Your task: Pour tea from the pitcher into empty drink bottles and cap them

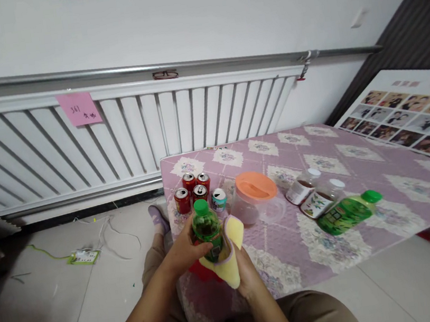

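My left hand (182, 249) is wrapped round a green plastic bottle (206, 221) with a green cap, held upright above the near left part of the table. A yellow cloth (230, 272) with a purple edge is in my right hand (247, 274), pressed against the bottle's right side and lower part. Some fingers of the right hand are hidden behind the cloth. Something red (204, 270) shows below the bottle; its kind is hard to make out. Just beyond the bottle stand several red drink cans (183, 201) and one light blue can (219, 200).
A clear plastic jug with an orange lid (256, 186) stands right of the cans. Farther right, two labelled bottles (317, 203) and a larger green bottle (345, 215) lie on the purple tablecloth (279, 248). A white radiator (130, 130) runs behind; a power strip (83, 257) is on the floor.
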Action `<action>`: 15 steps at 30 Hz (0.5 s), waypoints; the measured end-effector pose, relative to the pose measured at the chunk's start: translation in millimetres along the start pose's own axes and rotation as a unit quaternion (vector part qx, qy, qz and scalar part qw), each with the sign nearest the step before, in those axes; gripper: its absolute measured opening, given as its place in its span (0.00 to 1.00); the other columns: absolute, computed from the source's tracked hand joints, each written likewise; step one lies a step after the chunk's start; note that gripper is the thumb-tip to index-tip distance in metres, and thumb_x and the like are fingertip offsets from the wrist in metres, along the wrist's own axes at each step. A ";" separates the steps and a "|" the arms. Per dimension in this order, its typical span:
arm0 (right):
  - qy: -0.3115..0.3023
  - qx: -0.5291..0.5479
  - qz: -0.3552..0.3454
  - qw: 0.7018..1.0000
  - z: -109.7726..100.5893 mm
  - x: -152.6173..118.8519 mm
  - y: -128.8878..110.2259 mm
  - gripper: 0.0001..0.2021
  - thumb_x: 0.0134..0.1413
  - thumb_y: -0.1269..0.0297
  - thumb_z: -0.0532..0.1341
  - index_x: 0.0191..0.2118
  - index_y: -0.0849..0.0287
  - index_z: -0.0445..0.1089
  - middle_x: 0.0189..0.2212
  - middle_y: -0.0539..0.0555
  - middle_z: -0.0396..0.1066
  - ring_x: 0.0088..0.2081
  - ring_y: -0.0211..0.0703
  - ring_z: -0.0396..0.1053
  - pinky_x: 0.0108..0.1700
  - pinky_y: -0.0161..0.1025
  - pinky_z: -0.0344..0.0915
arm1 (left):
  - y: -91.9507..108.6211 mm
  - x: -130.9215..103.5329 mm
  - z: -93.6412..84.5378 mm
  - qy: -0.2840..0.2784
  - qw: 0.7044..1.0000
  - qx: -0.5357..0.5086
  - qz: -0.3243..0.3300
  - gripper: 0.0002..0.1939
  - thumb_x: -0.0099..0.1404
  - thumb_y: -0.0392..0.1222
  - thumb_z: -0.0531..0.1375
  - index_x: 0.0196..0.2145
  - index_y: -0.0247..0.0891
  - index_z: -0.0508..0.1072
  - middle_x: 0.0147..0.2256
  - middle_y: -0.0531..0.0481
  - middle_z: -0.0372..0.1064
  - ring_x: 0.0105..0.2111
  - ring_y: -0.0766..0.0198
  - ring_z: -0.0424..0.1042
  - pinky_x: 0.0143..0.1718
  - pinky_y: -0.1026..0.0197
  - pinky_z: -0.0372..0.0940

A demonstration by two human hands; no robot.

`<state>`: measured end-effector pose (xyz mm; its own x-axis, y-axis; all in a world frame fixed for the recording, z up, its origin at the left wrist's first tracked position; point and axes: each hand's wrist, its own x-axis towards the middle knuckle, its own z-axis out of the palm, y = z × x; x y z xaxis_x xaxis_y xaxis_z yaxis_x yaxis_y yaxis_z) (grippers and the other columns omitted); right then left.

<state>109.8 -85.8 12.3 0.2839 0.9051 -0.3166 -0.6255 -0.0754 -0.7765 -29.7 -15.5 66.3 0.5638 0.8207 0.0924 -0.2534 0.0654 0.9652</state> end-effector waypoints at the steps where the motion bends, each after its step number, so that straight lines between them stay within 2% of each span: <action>1: 0.014 -0.001 0.010 1.000 -1.6 -1.5 0.4 0.27 0.45 0.47 0.70 0.48 0.58 0.72 0.38 0.57 0.81 0.38 0.53 0.78 0.41 0.49 0.74 | -0.7 0.1 -0.7 -0.002 1.000 0.027 -0.006 0.40 0.49 0.40 0.72 0.57 0.37 0.61 0.55 0.39 0.67 0.58 0.46 0.66 0.62 0.45 0.59; 4: 0.039 -0.017 -0.012 0.999 -1.9 -6.0 -0.3 0.26 0.43 0.47 0.71 0.46 0.58 0.72 0.38 0.56 0.80 0.38 0.52 0.78 0.42 0.47 0.73 | -2.1 -0.5 2.6 0.025 0.995 0.094 -0.010 0.37 0.51 0.36 0.70 0.57 0.37 0.61 0.55 0.40 0.68 0.56 0.49 0.68 0.62 0.47 0.59; 8: 0.044 -0.075 -0.076 0.993 9.3 -11.1 -13.8 0.27 0.44 0.47 0.70 0.47 0.58 0.72 0.40 0.57 0.80 0.40 0.52 0.77 0.43 0.46 0.73 | -4.4 -2.7 14.1 0.073 0.991 0.110 0.006 0.38 0.53 0.37 0.68 0.59 0.41 0.59 0.57 0.42 0.66 0.55 0.53 0.69 0.60 0.51 0.62; 12: -0.010 -0.177 -0.169 0.970 31.0 -16.3 -38.5 0.28 0.48 0.52 0.68 0.55 0.57 0.70 0.49 0.58 0.76 0.49 0.54 0.74 0.51 0.48 0.70 | -3.7 -5.5 24.7 0.102 0.989 0.106 0.023 0.32 0.55 0.41 0.68 0.57 0.40 0.63 0.56 0.40 0.67 0.54 0.53 0.69 0.61 0.49 0.62; 15: -0.044 -0.240 -0.219 0.945 41.8 -18.2 -47.4 0.33 0.50 0.56 0.67 0.62 0.54 0.64 0.56 0.58 0.72 0.52 0.54 0.72 0.54 0.49 0.69 | 2.1 -7.2 28.9 0.158 0.984 0.083 0.021 0.27 0.55 0.41 0.68 0.52 0.37 0.69 0.54 0.39 0.69 0.55 0.51 0.69 0.63 0.48 0.59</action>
<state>103.9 -81.2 77.6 0.3651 0.9228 0.1232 -0.0536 0.1529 -0.9868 -11.6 -37.7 74.7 0.2767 0.9578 0.0771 -0.1238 -0.0441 0.9913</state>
